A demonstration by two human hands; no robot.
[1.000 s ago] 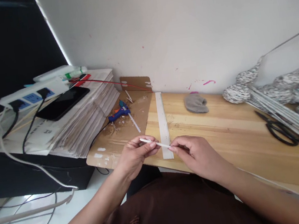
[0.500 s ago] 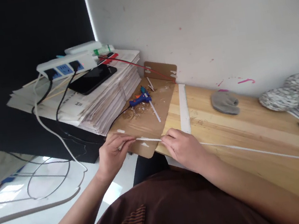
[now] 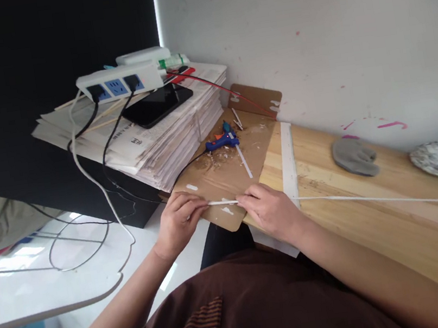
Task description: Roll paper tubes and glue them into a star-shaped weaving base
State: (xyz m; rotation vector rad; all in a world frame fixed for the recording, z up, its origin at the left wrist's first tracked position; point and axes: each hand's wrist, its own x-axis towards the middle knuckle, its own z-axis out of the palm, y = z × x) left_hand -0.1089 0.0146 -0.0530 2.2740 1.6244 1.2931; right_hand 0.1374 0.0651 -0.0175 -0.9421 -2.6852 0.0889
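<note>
From the head camera I see my left hand [image 3: 181, 219] and right hand [image 3: 269, 208] both pinched closed, fingertips against thumbs, on a thin white rod [image 3: 224, 202], with a short length bare between them. A pale length emerges past the right hand over the worktop [image 3: 378, 239]; I take it for the same rod, though the hand hides the join. If my two grips pull unevenly or twist against each other, I judge that the slender piece could kink or slip loose. Under and just beyond the hands is cardboard [image 3: 229, 179] strewn with scraps, which could stick to the rod if it dips. Farther beyond rests a blue glue gun [image 3: 222, 140]; its cord runs back toward the left hand, so a snagging wrist might drag it. A flat white strip [image 3: 287, 159] lies just beyond and right of the right hand; the trailing length passes across it and could nudge it askew.
</note>
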